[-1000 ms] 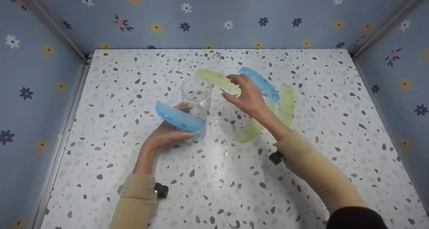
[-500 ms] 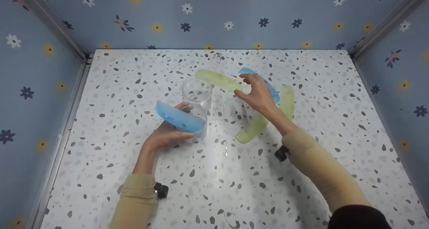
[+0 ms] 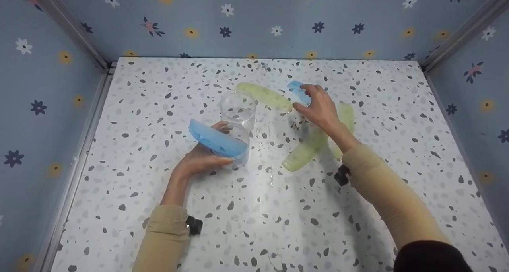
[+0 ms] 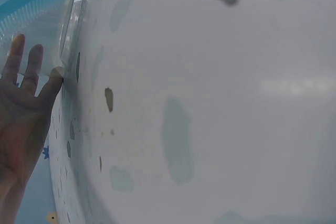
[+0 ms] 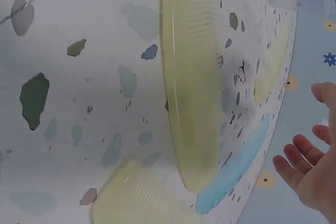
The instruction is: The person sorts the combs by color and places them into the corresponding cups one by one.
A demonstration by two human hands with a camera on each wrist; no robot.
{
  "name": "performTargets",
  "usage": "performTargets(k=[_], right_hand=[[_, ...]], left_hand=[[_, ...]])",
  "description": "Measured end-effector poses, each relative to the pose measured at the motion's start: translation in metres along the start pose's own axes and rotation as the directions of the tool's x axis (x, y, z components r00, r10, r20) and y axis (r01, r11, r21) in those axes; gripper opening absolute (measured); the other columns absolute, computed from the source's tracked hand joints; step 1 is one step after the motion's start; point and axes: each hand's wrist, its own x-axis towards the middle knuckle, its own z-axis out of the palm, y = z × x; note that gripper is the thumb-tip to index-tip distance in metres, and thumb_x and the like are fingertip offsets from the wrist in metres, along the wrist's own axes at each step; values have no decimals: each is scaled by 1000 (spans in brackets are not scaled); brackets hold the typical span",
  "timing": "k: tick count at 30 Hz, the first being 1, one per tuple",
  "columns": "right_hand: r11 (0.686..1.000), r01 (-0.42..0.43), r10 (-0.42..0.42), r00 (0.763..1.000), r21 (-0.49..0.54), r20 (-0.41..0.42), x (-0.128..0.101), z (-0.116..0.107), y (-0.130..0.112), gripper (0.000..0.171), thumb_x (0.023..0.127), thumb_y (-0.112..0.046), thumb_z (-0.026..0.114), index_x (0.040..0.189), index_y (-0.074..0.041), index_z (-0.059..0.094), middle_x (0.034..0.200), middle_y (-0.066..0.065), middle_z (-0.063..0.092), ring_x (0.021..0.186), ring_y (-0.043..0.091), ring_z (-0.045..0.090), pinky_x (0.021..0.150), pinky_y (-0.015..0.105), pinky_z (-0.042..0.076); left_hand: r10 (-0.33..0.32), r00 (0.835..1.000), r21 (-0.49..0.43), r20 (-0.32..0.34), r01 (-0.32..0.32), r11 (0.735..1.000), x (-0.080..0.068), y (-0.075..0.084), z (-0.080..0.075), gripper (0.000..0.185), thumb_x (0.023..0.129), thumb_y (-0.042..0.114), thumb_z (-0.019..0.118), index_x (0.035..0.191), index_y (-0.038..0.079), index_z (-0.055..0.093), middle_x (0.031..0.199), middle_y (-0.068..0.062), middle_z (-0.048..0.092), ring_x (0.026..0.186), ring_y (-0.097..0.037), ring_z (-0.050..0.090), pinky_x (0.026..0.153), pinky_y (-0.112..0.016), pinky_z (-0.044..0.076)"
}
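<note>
My left hand (image 3: 201, 160) grips a clear plastic cup (image 3: 241, 160), thumb on the near side and fingers around the far side. A blue comb (image 3: 216, 138) leans out of that cup to the left; its teeth show in the left wrist view. A second clear cup (image 3: 249, 120) stands just behind. My right hand (image 3: 321, 109) is over another blue comb (image 3: 296, 88), fingers bent and apart, with nothing between them. It partly hides this comb. In the right wrist view the hand appears above the table, away from the blue comb (image 5: 236, 166).
Three yellow-green combs lie around the right hand: one comb (image 3: 264, 96) behind, one comb (image 3: 304, 152) in front, one comb (image 3: 346, 117) to the right, partly under the forearm. Flowered blue walls (image 3: 254, 21) bound the speckled white table (image 3: 254, 232) at the back and sides.
My right hand has moved to the right, from beside the rear yellow-green comb to over the blue one. My left hand keeps hold of the cup. The head view has shifted slightly.
</note>
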Motion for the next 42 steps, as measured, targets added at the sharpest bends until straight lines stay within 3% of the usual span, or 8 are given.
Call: performTargets(k=[8,15,21,38,42], right_hand=[[996,-65,66,998,-57,15,6,-8,15,63,91,-34,71,147,-10,53,135,21,60,123,38,59,98,58,52],[990,-104,109,992,-94,56,17,-8,16,67,90,-34,72,149,-10,50,141,22,56,127,40,56,102,59,51],[984,-101,117,988,-150,102,25,-6,14,69,90,-33,72,150,-8,48,149,25,49,136,44,49,111,61,46],[942,-85,170,955,-325,242,37,-4,17,80,92,-35,71,158,-9,35,151,28,45,138,47,44,113,68,40],[937,-72,173,946,-342,273,39,-3,16,80,93,-35,68,159,-6,33,151,29,42,138,49,43,111,68,41]], left_hand=[[-4,1000,43,11,4,999,3,3,4,114,71,10,91,163,28,24,163,-5,40,151,-31,38,130,-51,25],[-4,1000,26,-2,4,1000,2,3,1,114,70,10,91,162,27,26,163,-6,41,152,-30,38,130,-50,26],[-14,1000,42,-18,15,999,-2,1,-3,115,69,12,93,161,30,26,163,-2,41,152,-27,38,130,-49,26],[-18,1000,64,-18,19,998,-2,3,-2,113,70,13,92,161,33,27,161,0,43,151,-26,40,129,-48,28],[-11,1000,51,-19,12,999,-3,3,-2,115,70,13,92,162,29,25,163,-1,41,153,-26,37,130,-48,25]])
